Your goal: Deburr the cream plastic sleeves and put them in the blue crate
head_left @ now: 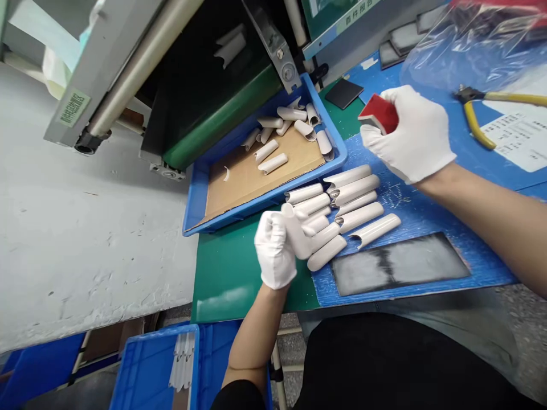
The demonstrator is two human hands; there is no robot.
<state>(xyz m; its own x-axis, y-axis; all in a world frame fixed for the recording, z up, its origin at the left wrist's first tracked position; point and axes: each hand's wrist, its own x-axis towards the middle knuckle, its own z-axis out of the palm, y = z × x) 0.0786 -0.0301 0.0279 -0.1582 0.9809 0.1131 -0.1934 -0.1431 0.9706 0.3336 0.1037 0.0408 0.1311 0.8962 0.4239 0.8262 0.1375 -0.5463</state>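
My left hand [276, 250], in a white glove, is closed on a white curved plastic piece [296, 232], slightly blurred and tilted. Just beyond it, several similar white plastic pieces [356, 191] lie in two rough rows, glossy and scooped at one end. My right hand [414, 134], gloved too, grips a red block [382, 114] with a pale side, raised above the blue mat [405, 205]. A flat grey abrasive-looking plate [401, 265] with dark worn edges and a dark middle band lies close to my body.
Under a green conveyor belt [222, 119] stands a blue bin [265, 193] lined with cardboard, with several white pieces inside. Yellow-handled pliers [481, 117], a printed sheet [519, 136] and clear plastic wrap [453, 62] are at right. Another blue bin [141, 364] sits lower left.
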